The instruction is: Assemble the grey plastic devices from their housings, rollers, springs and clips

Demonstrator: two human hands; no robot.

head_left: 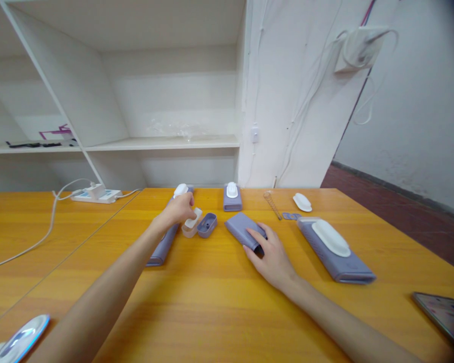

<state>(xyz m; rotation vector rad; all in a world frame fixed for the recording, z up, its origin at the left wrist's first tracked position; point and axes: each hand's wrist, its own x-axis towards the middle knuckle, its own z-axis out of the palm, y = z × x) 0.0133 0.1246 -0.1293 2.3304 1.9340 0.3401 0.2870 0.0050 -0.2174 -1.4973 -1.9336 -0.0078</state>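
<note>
My left hand (180, 209) is closed in a pinch at a small white piece (193, 218) above a clear-walled cup (190, 230). Just right of it stands a small purple oval cup (207, 225). Under and behind my left wrist lies a long purple case (162, 251) with a white oval part (180, 189) at its far end. My right hand (270, 254) grips the near right end of a purple block (242, 227), its thumb and fingers around that dark, open-looking end. The block rests on the table.
Another purple case (336, 257) with a white oval top lies at right, a smaller one (232, 200) at back. Near them are a coil spring (273, 205), purple rings (290, 216) and a white oval piece (302, 202). A phone (444, 312), power strip (96, 194) and glowing disc (24, 339) lie outward.
</note>
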